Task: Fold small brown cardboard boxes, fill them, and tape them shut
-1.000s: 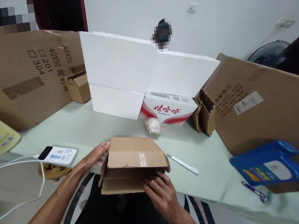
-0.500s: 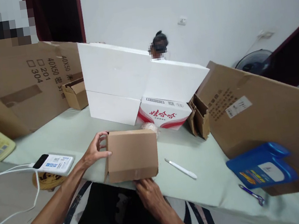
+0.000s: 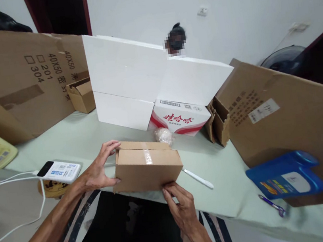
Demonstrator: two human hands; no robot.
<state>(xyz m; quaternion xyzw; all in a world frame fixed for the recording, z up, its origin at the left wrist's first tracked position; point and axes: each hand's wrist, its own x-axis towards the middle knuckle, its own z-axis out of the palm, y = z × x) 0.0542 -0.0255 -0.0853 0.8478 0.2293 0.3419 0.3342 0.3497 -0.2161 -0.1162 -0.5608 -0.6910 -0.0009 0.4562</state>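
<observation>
A small brown cardboard box (image 3: pixel 147 173) rests at the table's near edge, a short strip of clear tape (image 3: pixel 147 157) across its upper seam. My left hand (image 3: pixel 103 169) grips its left end, thumb on the near face and fingers at the top corner. At the lower right corner, the fingers of my right hand (image 3: pixel 180 202) pinch the near bottom edge. A white-handled craft knife (image 3: pixel 198 178) lies just right of the box, its tip close to the box's side. Behind the box sits a roll of clear tape (image 3: pixel 164 136).
White panels (image 3: pixel 125 74) and a red-and-white carton (image 3: pixel 180 116) stand at the back. Large cardboard sheets (image 3: pixel 284 119) flank both sides. A blue bottle (image 3: pixel 286 175) and a purple-handled tool (image 3: pixel 272 205) lie right; a white power bank (image 3: pixel 62 171) with cable lies left. Someone's head shows beyond the panels.
The box has been tipped over, so its taped seam now shows on top. My right hand has moved right and up to the box's lower right corner; my left stays at the left end.
</observation>
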